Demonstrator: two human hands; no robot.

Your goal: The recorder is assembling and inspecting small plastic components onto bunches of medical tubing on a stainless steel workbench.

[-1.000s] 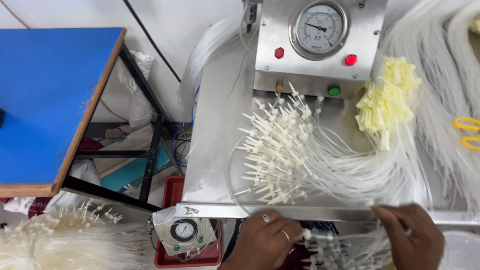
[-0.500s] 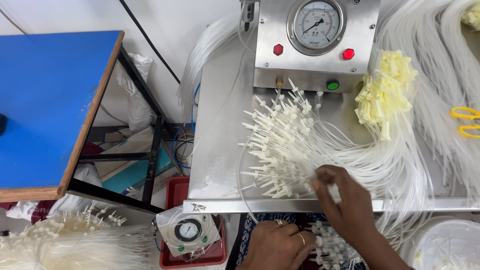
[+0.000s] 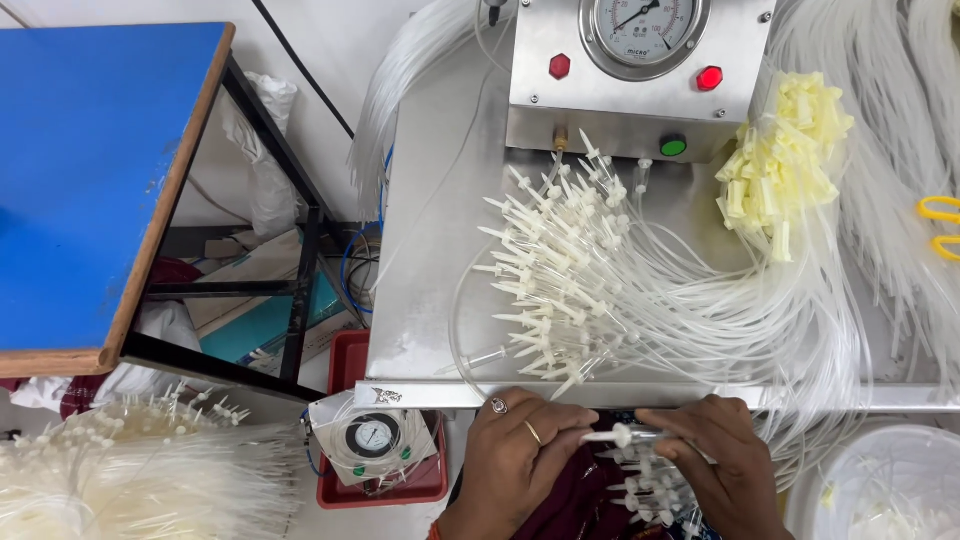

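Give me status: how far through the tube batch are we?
Done, it seems: a fan of tubes with white tips lies on the steel table. In hand: left hand and right hand hold one white tip. Left: a cluster below the hands.

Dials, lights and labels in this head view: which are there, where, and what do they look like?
Pressure gauge: top centre on the steel box, round, white face, black needle.
Red buttons: either side of the gauge.
Green button: below, at the right.
Small gauge unit: low by the red tray, round white dial, left of the left hand.
No packages or screens.
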